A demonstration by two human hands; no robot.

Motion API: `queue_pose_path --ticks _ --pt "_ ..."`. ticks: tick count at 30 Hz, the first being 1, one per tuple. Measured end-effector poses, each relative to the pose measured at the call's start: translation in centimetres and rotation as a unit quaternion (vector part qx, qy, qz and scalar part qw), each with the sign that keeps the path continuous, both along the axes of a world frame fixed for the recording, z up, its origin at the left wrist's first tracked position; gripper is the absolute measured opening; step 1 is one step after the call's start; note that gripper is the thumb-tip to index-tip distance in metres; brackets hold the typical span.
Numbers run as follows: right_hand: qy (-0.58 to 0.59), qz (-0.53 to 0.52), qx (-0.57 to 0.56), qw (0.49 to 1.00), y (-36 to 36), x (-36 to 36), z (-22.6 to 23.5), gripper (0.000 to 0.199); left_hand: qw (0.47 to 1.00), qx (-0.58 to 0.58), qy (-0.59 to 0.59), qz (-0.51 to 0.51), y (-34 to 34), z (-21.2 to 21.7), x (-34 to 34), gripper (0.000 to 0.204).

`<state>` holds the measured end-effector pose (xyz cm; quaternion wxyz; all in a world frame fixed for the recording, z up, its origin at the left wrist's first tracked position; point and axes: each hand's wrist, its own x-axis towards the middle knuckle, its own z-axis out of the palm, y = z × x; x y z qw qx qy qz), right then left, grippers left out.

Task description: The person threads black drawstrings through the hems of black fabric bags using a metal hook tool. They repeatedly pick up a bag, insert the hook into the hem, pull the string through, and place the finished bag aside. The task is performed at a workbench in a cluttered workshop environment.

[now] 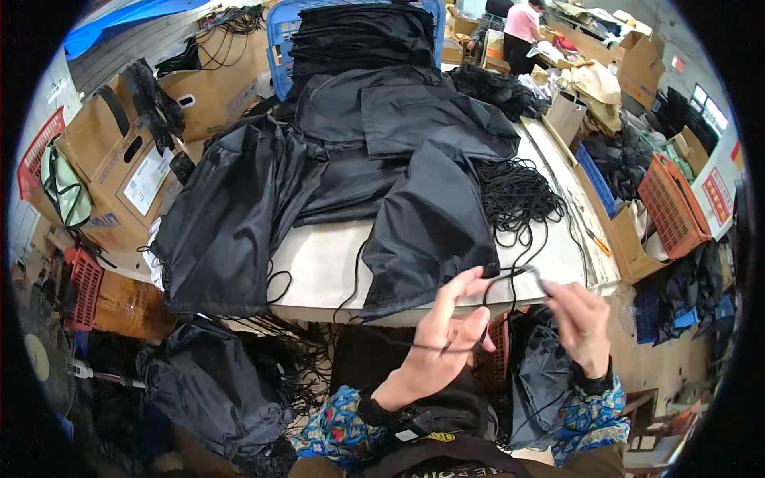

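My left hand (442,346) is at the table's front edge, palm partly up, with its index finger and thumb apart. A thin black cord (510,275) loops about its fingers and crosses over the hand. To the right, my right hand (582,323) pinches the same cord between bent fingers; its fingertips are slightly blurred. Just beyond my left hand lies a black drawstring bag (434,227), flat on the white table, its lower end close to my fingers. Behind my hands, a tangled bundle of black cords (518,195) rests on the table, with strands trailing forward.
More black bags (231,215) cover the white tabletop (319,263). A blue basket (279,48) holds a stack of black fabric at the back. Cardboard boxes (119,159) stand left. An orange-handled tool (598,243) lies at the right edge. Far off, a person in pink (523,28) stands.
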<state>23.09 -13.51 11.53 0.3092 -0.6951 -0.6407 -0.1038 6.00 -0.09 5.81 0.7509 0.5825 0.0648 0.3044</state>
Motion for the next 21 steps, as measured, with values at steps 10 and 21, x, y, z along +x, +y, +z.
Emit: queue_pose_path --ticks 10,21 --pt "-0.022 -0.094 0.028 0.995 0.4 1.3 -3.5 0.029 0.939 -0.242 -0.217 -0.111 1.5 -2.0 -5.9 0.055" --pt "-0.028 -0.144 -0.061 0.987 1.3 5.4 -11.3 0.055 0.882 0.064 0.412 0.22 2.9 -7.0 -13.7 0.027"
